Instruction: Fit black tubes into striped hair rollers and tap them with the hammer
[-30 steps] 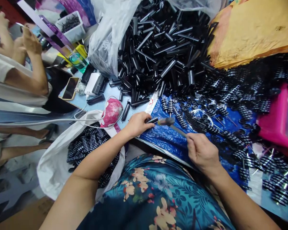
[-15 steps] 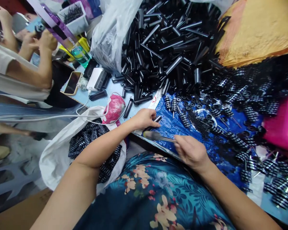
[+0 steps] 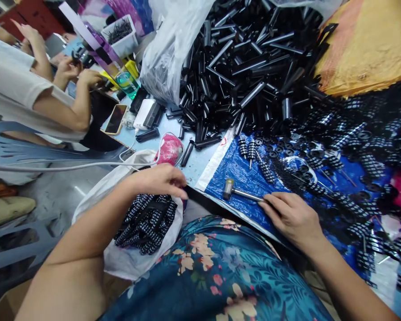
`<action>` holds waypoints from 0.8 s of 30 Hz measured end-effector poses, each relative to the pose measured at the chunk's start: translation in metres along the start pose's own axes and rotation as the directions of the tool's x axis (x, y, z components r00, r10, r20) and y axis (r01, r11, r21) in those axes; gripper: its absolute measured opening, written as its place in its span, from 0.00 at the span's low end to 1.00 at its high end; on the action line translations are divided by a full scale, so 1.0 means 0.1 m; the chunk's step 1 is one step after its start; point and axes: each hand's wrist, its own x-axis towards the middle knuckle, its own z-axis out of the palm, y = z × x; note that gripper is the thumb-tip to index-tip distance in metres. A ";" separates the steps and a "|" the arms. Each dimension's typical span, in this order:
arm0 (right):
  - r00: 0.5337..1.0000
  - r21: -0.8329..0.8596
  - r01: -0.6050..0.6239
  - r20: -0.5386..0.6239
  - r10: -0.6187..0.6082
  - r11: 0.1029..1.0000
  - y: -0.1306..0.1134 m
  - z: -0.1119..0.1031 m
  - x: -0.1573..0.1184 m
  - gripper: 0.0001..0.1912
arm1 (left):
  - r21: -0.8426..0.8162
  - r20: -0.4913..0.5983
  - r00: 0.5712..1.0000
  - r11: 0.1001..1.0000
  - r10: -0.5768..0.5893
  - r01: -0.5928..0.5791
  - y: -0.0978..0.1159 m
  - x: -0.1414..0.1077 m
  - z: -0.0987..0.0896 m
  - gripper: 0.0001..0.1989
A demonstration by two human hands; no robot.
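Observation:
My right hand (image 3: 289,214) is closed round the handle of a small hammer (image 3: 227,188), whose head rests on or just above the blue sheet (image 3: 217,178). My left hand (image 3: 160,180) hangs over the white sack (image 3: 96,196), its fingers apart and nothing visible in them. Inside the sack, black-and-white patterned pieces (image 3: 147,223) are heaped. A pink bundle (image 3: 169,149) sits just beyond my left hand. Near it a short black tube (image 3: 187,154) lies on the light blue table (image 3: 195,167).
A large pile of black tubes (image 3: 247,62) covers the back. Patterned rollers (image 3: 265,169) and small black discs are spread at right. A phone (image 3: 116,119), a white adapter (image 3: 146,113) and a cable lie left. Another person's arm (image 3: 65,111) is at far left.
My left hand has moved left from the table edge to above the sack and no longer holds the black tube. The hammer and my right hand have shifted slightly right in view.

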 end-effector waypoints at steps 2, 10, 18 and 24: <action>1.000 0.025 0.002 0.025 -0.002 1.000 -0.08 0.03 0.11 0.12 | 0.136 -0.313 0.947 0.990 0.072 -0.031 0.08 0.28 0.09 0.13; 0.988 0.137 -0.152 0.013 0.152 0.979 0.04 -0.25 0.25 0.10 | 0.529 -0.576 0.812 0.798 0.090 0.287 -0.03 1.35 0.00 0.13; 0.591 -0.042 -0.800 -0.229 0.774 0.598 1.26 -0.47 0.81 0.19 | 0.460 -0.685 0.703 0.862 0.192 0.213 0.26 1.23 0.29 0.17; 0.528 -0.004 -0.845 -0.167 0.833 0.535 1.64 -0.37 1.00 0.20 | -0.023 -0.666 0.746 1.000 -0.026 0.014 0.18 1.16 0.54 0.15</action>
